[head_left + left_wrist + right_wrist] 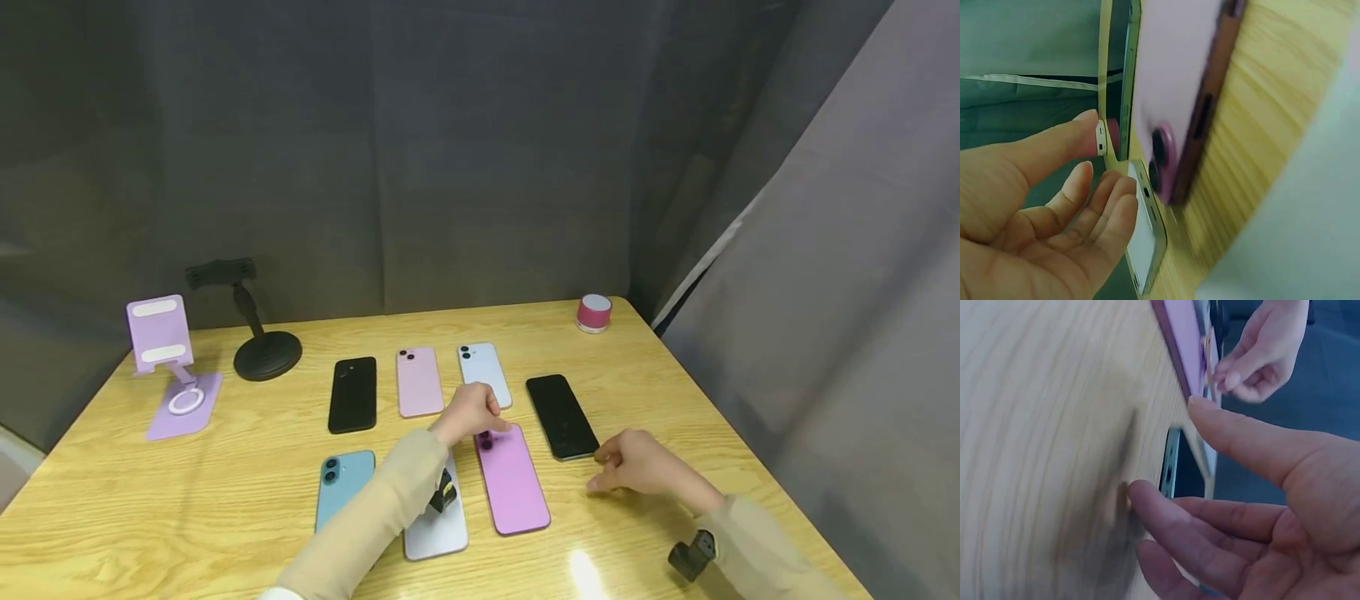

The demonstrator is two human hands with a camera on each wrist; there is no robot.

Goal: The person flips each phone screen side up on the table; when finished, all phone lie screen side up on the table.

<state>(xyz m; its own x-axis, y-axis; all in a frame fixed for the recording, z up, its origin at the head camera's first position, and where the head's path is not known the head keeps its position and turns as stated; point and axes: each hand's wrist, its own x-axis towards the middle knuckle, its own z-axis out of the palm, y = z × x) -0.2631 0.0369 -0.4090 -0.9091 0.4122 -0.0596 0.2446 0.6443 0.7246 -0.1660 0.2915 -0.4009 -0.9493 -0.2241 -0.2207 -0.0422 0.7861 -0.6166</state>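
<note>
At the far left of the wooden counter (247,508) a lilac stand (159,331) stands upright on its flat foot. Just to its right, near the back edge, is a black stand (267,357) with a round base. Next come a blue phone (341,487), partly hidden by the left sleeve (360,529), and behind it a black phone (352,396), camera side up. To the right a pale pink phone (420,383) lies in the back row, and a white phone (437,535) lies nearer the front, partly under the left forearm.

The left hand (472,410) is over the camera end of a bright pink phone (513,483), fingers loosely bent and holding nothing; whether they touch it cannot be told. That phone lies flat, back up, in the front row. Beyond the hand is a pale blue phone (483,371).

Further right, a dark phone (562,417) lies at a slant. A pink and white cylinder (594,315) stands near the back right corner. The right hand (637,462) is at the dark phone's near right corner, fingers relaxed, thumb apart, gripping nothing; contact is unclear.
</note>
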